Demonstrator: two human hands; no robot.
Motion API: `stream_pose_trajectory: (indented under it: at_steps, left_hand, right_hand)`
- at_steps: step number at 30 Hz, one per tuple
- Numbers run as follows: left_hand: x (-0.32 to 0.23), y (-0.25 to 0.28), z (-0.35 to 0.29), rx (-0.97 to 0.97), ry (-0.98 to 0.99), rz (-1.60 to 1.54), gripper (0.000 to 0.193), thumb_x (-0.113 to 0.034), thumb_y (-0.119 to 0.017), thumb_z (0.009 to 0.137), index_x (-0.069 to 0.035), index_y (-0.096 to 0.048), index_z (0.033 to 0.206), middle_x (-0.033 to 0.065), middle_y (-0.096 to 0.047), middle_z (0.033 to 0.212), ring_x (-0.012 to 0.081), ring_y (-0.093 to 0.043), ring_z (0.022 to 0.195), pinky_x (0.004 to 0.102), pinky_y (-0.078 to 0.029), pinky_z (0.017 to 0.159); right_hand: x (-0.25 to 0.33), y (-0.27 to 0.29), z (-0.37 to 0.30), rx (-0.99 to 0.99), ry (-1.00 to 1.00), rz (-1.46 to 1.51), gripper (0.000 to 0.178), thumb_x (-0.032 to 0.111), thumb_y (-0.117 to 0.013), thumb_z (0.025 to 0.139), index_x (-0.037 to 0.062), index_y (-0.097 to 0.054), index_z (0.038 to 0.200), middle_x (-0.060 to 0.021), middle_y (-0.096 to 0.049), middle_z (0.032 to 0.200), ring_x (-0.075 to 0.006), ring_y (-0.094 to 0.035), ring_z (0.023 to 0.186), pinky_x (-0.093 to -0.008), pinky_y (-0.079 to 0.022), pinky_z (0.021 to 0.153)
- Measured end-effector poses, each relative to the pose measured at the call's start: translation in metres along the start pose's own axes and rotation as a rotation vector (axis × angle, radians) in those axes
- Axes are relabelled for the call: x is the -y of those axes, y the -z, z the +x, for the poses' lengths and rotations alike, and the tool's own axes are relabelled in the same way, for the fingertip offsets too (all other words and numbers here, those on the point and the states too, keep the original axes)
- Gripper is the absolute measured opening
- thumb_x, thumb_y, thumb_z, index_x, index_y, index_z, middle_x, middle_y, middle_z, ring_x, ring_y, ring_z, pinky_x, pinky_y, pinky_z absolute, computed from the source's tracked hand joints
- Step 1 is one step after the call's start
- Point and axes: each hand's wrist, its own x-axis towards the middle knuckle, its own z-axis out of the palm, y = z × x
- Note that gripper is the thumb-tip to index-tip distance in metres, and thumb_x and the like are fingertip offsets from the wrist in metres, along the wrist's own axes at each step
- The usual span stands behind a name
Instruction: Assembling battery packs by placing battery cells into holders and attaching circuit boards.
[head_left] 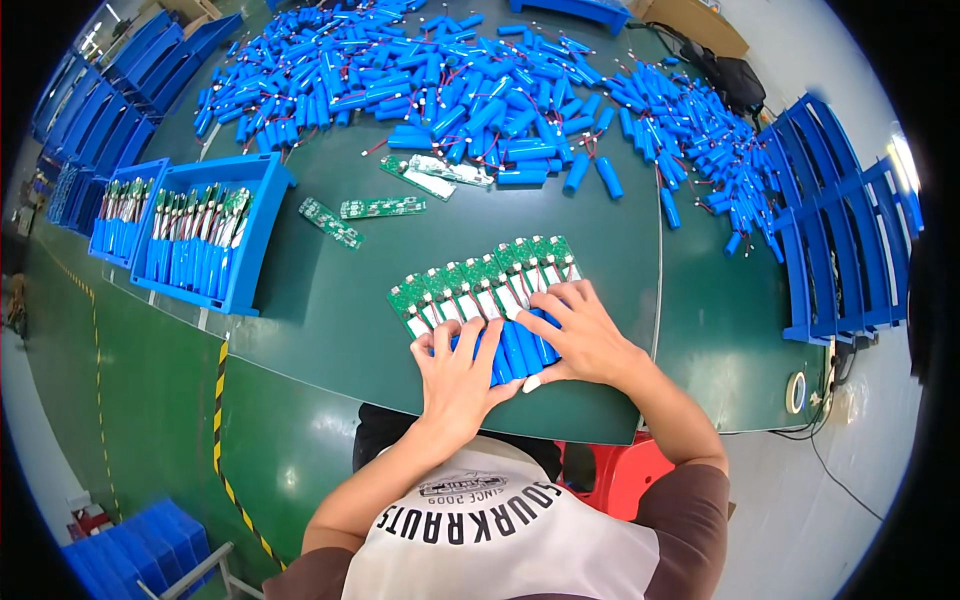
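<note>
A row of blue cylindrical battery cells (516,352) lies side by side near the table's front edge. Green circuit boards (488,272) with white pads fan out beyond them, joined by thin red and dark wires. My left hand (460,372) curls over the left end of the row, its fingertips on the upper ends of the cells. From the right, my right hand (582,338) grips the other end, fingers bent over the top and thumb at the lower ends. Both thumbs come close together at the near side. Some cells are hidden under my fingers.
Several loose circuit boards (383,207) lie ahead to the left. Blue bins (262,235) at the left hold wired cells with boards. A large heap of blue cells (470,95) spreads across the far table. Blue racks (840,225) and a tape roll (795,393) are on the right.
</note>
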Motion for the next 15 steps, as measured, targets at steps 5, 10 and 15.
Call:
stream_pose_trajectory:
  at_steps: [5,10,15]
  left_hand:
    - [0.005,-0.003,0.003,0.000,-0.041,0.024,0.081,-0.036,-0.086,0.063,-0.008,-0.057,0.133,0.0064,-0.053,0.119,0.0303,-0.049,0.112,0.0491,-0.035,0.094]
    - [0.010,0.001,0.007,0.008,-0.068,-0.007,0.081,-0.037,-0.086,0.063,-0.007,-0.056,0.133,0.0064,-0.053,0.119,0.0283,-0.050,0.111,0.0482,-0.035,0.094]
    - [0.016,0.020,0.003,0.023,-0.079,-0.011,0.079,-0.042,-0.083,0.067,-0.004,-0.055,0.131,0.0063,-0.054,0.120,0.0279,-0.048,0.112,0.0471,-0.036,0.092]
  right_hand:
    - [-0.003,-0.005,0.004,0.001,0.037,0.016,0.089,0.061,-0.079,0.064,0.0077,-0.055,0.132,-0.0086,-0.055,0.123,-0.0304,-0.050,0.109,-0.0491,-0.040,0.095]
    - [-0.004,-0.007,0.007,-0.029,0.090,-0.033,0.088,0.060,-0.078,0.065,0.0022,-0.057,0.127,-0.0120,-0.057,0.117,-0.0327,-0.052,0.104,-0.0492,-0.042,0.091]
    - [0.011,0.004,0.018,-0.060,0.159,0.012,0.084,0.054,-0.082,0.061,0.0000,-0.060,0.122,-0.0136,-0.058,0.114,-0.0346,-0.052,0.102,-0.0507,-0.041,0.091]
